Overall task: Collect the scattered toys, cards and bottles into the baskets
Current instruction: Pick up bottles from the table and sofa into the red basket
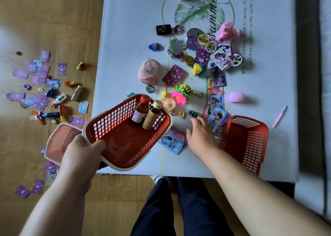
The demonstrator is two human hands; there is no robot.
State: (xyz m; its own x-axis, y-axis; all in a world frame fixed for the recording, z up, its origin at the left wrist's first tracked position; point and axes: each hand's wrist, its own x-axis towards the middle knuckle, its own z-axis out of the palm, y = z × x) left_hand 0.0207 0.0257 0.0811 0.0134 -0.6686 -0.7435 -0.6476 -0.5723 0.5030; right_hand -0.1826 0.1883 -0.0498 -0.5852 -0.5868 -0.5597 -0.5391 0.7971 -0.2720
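So, got the left hand [80, 151] clamped on the near rim of a red mesh basket [121, 141], thumb hooked inside, other fingers hidden underneath. Hanging tilted over the near left corner of the white table [129, 38]. Carrying two bottles at its far end: a brown red-capped bottle [140, 111] and a tan gold-capped bottle [152, 115], leaning side by side against the far wall.

Now the right hand [200, 135]: stretched low over the table, fingers straight and slightly apart, gripping nothing, tips right by a small black oval thing [192, 113]. Can't tell whether touching.

Just beside that wrist, a second red basket [245, 139] sitting on the table. Further out, a heap of cards [216, 110] and round badges [203, 39], plus a pink egg [236, 96].

Down on the wooden floor [53, 21], a pink basket [59, 142], loads of purple cards [42, 71] and a glue bottle [59, 99].
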